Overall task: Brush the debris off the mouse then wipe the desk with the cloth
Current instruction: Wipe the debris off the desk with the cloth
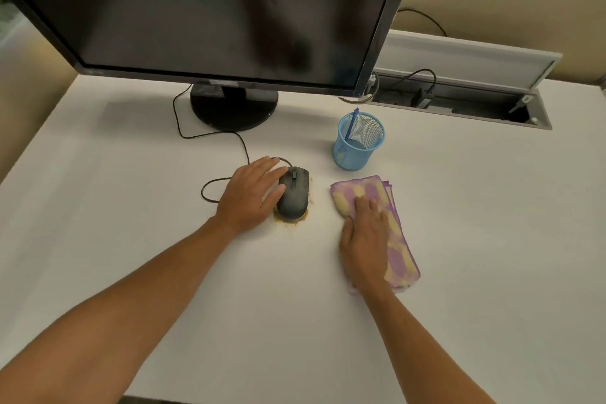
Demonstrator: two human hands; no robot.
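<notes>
The mouse (292,193) is a dark wired unit lying on the white table (131,174), in front of the monitor stand (234,106) and slightly to its right. Yellowish debris (290,221) lies on the table along the near end of the mouse and along its right side.

The left hand (251,193) rests against the left flank of the mouse — fingers extended and relaxed, fingertips reaching the front left edge near the buttons. The fingers are not curled around the body; the hand is released rather than grasping. The mouse cable (210,188) loops out from behind this hand and runs back toward the monitor stand.

The cloth (398,233) is folded, with a purple and pale yellow pattern, and lies flat on the table to the right of the mouse, well apart from the debris. The right hand (365,239) lies palm down on the left part of the cloth — fingers straight and pressing on the fabric, not gripping it.

A blue mesh pen cup (359,146) stands upright behind the cloth, between it and the monitor (210,10). A blue stick-like item (352,125) leans inside the cup; its type cannot be determined. An open cable tray (459,102) with its lid raised sits at the rear right of the table.
</notes>
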